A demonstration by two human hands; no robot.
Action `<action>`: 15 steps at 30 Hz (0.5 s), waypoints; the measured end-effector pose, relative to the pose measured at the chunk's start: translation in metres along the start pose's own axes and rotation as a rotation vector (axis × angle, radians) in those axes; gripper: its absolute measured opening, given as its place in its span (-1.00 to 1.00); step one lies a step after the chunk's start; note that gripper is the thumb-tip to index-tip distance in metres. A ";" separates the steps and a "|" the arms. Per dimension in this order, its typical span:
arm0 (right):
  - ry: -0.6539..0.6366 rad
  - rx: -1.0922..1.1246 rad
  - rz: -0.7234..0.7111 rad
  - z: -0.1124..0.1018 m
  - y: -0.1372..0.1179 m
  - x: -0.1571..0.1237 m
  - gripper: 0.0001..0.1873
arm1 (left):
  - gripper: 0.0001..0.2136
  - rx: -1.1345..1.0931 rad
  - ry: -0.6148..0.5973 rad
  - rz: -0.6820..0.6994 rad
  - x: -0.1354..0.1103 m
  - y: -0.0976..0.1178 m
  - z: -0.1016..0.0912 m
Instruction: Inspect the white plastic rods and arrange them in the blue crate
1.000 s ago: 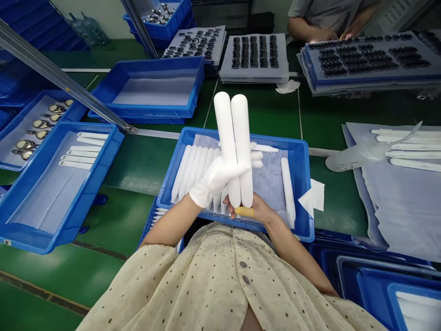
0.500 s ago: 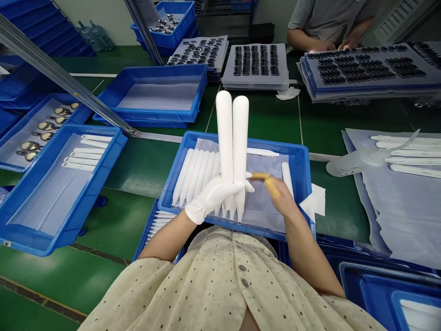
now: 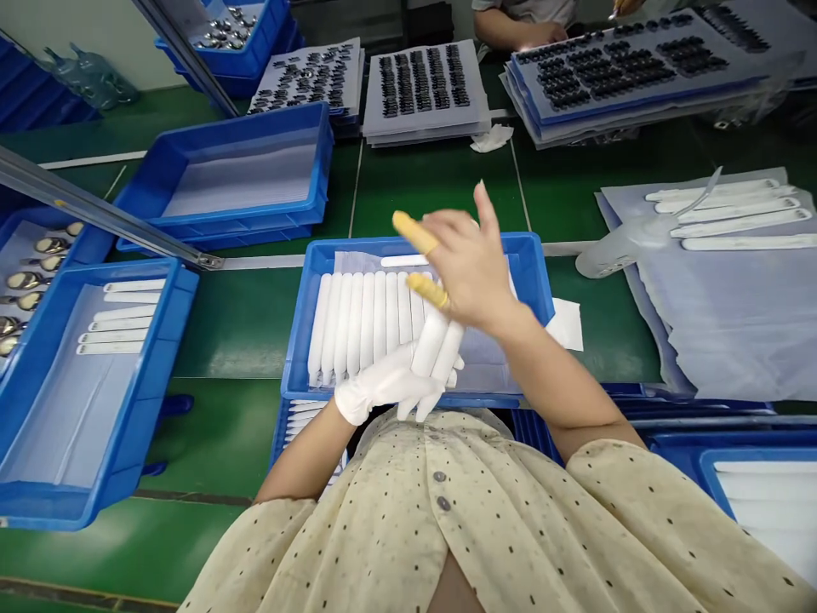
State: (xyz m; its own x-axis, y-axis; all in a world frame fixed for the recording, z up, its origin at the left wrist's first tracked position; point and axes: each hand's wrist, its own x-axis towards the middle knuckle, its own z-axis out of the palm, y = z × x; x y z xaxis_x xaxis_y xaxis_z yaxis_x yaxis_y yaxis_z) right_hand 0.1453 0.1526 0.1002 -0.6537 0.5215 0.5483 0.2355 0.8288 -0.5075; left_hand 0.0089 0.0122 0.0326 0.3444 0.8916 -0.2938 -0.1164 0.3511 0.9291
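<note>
My left hand (image 3: 383,383), in a white glove, is shut around two white tapered rods (image 3: 434,345) above the front of the blue plastic tray (image 3: 345,247). Their upper ends are hidden behind my right hand (image 3: 465,264), which is bare with yellow finger cots on two fingers. That hand hangs open over the tray, fingers spread, holding nothing. A neat row of similar white rods (image 3: 363,319) lies on a grey-blue sheet in the tray, close beneath both hands.
Blue trays hold white sticks (image 3: 121,315) and metal spoons (image 3: 19,279) at left. A further blue tray stands behind. Stacked sheets of dark parts (image 3: 613,72) lie at the back, where a co-worker's hands (image 3: 523,34) show. White sticks (image 3: 734,221) lie on a sheet at right.
My right hand has come away from the rods and risen over the tray, fingers spread. The rods in my left hand now tilt farther forward and sit lower, and the whole view has shifted upward.
</note>
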 end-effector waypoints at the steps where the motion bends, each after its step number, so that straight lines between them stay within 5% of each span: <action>1: 0.029 -0.016 0.031 -0.008 0.006 0.006 -0.32 | -0.60 -0.001 -0.067 -0.023 -0.002 0.003 0.000; 7: 0.190 0.375 0.318 -0.022 0.021 0.016 -0.21 | -0.53 -0.056 -0.250 -0.028 -0.006 0.005 -0.003; 10: 0.286 0.591 0.383 -0.004 0.015 -0.004 -0.15 | -0.47 -0.034 -0.201 -0.024 -0.005 0.005 -0.005; 15: 0.114 0.959 0.488 0.040 0.001 -0.054 -0.08 | -0.59 -0.092 -0.050 0.102 -0.002 0.005 -0.009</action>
State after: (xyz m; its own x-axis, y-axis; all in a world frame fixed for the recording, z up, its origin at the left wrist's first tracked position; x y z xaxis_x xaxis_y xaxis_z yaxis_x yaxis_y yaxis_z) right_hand 0.1522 0.1168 0.0433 -0.5596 0.8091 0.1796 -0.2409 0.0486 -0.9693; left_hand -0.0003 0.0147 0.0356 0.3723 0.9095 -0.1851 -0.2370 0.2859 0.9285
